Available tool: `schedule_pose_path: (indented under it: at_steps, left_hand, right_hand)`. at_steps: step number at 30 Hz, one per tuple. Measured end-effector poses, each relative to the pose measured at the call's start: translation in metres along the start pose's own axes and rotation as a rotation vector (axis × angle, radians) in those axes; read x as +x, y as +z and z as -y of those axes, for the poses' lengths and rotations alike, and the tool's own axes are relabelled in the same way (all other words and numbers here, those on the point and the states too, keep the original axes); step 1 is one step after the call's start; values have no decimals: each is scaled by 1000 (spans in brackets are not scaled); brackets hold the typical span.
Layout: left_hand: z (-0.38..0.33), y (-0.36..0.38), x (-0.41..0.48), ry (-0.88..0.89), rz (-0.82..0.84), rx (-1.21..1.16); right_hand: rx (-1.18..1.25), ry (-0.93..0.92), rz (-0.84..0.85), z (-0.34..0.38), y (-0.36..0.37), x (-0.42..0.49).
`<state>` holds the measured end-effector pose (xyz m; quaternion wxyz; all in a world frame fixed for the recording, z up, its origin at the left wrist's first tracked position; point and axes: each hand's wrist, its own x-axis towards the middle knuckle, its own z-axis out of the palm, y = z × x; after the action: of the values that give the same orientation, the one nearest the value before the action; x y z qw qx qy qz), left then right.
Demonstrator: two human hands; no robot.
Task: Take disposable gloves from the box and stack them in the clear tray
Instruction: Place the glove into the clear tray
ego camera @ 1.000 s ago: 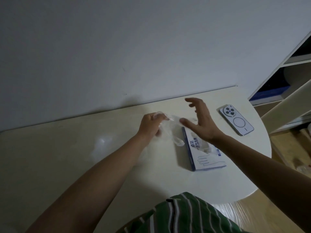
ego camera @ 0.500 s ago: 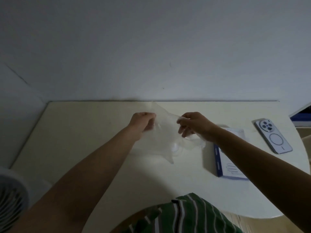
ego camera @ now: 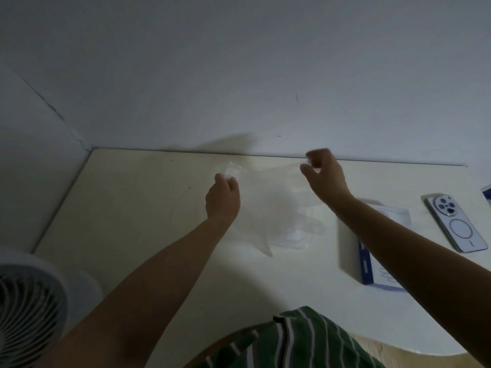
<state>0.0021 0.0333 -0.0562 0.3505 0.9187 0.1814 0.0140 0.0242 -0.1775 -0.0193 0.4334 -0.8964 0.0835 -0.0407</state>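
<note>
Left hand (ego camera: 223, 198) and right hand (ego camera: 324, 179) each pinch an edge of the clear glove (ego camera: 267, 200), stretched flat between them. Best to lower it evenly, taut, square onto the clear tray (ego camera: 290, 246) beneath.

Clear glove (ego camera: 268, 205) spread over tray (ego camera: 291, 245), box (ego camera: 366, 261) to the right.
Thin see-thru glove is pinched at its top corners by left hand (ego camera: 223, 197) & right hand (ego camera: 324, 179), stretched wide, finger end hung low over the clear tray (rim barely seen). White/blue box is laid flat just right of tray, partly hidden.
</note>
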Motion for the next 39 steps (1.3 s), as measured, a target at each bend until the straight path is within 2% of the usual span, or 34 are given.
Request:
schedule_pose_path:
  at_steps: [2, 3, 5, 7, 9, 11, 14, 15, 18, 19, 20, 21, 23, 24, 26, 32, 37, 39]
  left_hand:
    - [1, 4, -2, 29, -19, 72]
    - [1, 6, -3, 42, -26, 95]
    - [1, 8, -6, 60, -35, 104]
    - [2, 11, -5, 59, -24, 102]
    - [4, 11, -3, 49, 9, 136]
    - [6, 10, -1, 68, 36, 199]
    - [8, 8, -2, 142, 68, 284]
    - [9, 8, -3, 213, 53, 349]
    - [10, 10, -2, 609, -73, 627]
    - [8, 11, -2, 729, -59, 689]
    - [7, 13, -1, 789, 25, 715]
    - [8, 16, 0, 758, 158, 706]
    - [13, 21, 5, 492, 478, 686]
    - [18, 23, 8, 382, 588, 695]
    - [28, 25, 12, 274, 696, 704]
    - [36, 39, 20, 226, 807, 763]
    - [38, 47, 16, 291, 695, 857]
    - [36, 51, 19, 325, 724, 942]
  right_hand:
    - [-114, -351, -143, 10, 1, -5]
    - [-96, -480, -133, 17, 4, -8]
    - [-70, -593, 56, 25, 16, -15]
    - [-231, -534, 306, 24, 34, -22]
    - [-470, -419, 485, 11, 53, -26]
    - [-596, -334, 572, -2, 66, -28]
    - [-629, -308, 626, -11, 80, -27]
    - [-629, -305, 643, -13, 84, -26]
    - [-635, -297, 693, -17, 93, -25]
    - [-642, -302, 708, -18, 95, -25]
    - [-653, -307, 722, -18, 96, -24]
    - [-663, -310, 731, -19, 97, -23]
    - [-685, -281, 741, -20, 97, -19]
    - [-712, -253, 744, -22, 96, -18]
    - [-799, -206, 754, -26, 93, -15]
    - [-884, -164, 855, -35, 95, -18]
    - [-907, -253, 747, -44, 110, -24]
    - [-904, -269, 724, -46, 113, -23]
